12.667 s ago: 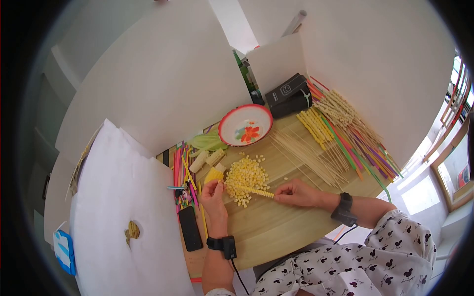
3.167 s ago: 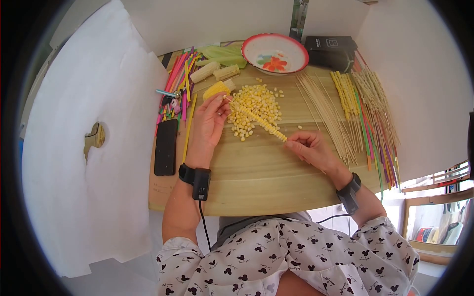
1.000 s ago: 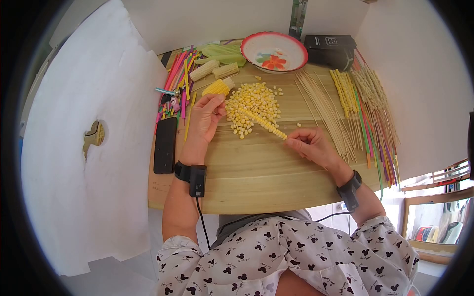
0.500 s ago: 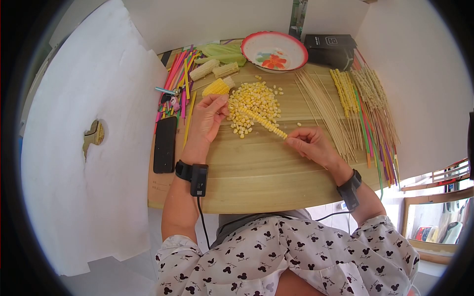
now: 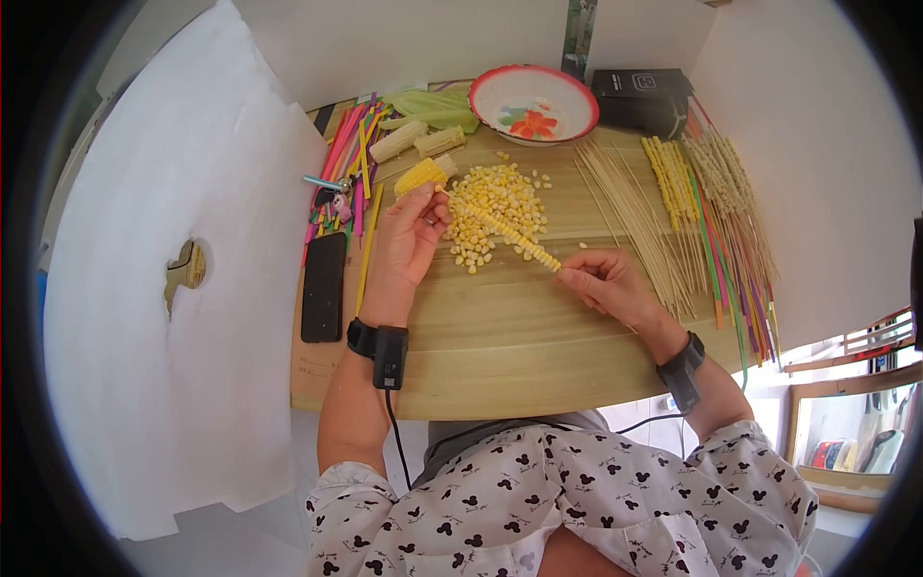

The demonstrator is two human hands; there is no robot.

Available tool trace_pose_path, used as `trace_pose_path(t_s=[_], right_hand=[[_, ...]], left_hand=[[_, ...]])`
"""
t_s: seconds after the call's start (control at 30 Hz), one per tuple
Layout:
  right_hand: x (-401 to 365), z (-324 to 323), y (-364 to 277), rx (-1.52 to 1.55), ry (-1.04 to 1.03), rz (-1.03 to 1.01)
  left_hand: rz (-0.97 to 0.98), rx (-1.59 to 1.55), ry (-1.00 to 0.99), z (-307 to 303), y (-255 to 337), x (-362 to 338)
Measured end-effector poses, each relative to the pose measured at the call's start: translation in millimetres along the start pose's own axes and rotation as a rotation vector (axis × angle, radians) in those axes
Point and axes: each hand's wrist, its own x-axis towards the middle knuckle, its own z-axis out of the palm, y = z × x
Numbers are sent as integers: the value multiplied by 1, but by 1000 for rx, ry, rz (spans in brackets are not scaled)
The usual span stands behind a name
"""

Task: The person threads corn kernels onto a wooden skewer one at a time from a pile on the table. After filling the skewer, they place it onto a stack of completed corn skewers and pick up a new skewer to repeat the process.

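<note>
My right hand (image 5: 608,286) is closed in a pinch on the near end of a thin skewer threaded with corn kernels (image 5: 510,234). The skewer slants up to the left, over a pile of loose corn kernels (image 5: 495,192). At its far end, my left hand (image 5: 415,231) is closed, thumb and fingertips around a corn kernel (image 5: 441,189) by the skewer's tip. Whether that kernel is on the skewer is too small to tell. Just beyond the left fingers lies a partly stripped corn cob (image 5: 420,175).
Bare cobs (image 5: 398,141), green husk (image 5: 433,108) and a red-rimmed enamel basin (image 5: 481,91) are at the back. Bare skewers (image 5: 639,221) and kernel-threaded skewers (image 5: 670,183) lie right. A phone (image 5: 324,288) and coloured strips (image 5: 341,144) lie left; a black box (image 5: 642,85) stands back right.
My left fingers have shifted slightly, and a kernel near the skewer's tip now shows beside them. The right hand keeps its hold almost unmoved. The whole view has shifted a little.
</note>
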Motion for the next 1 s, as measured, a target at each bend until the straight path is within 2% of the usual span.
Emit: trace_pose_path(t_s=[0.27,0.8,1.0], right_hand=[[1,-3,0,46,-23,-12],[0,-2,0,24,-31,7],[-1,0,1,-32,12,-4]], left_hand=[[29,-67,-117,-2,-2,2],[63,-58,-129,0,0,0],[-2,-63,-137,-1,-2,0]])
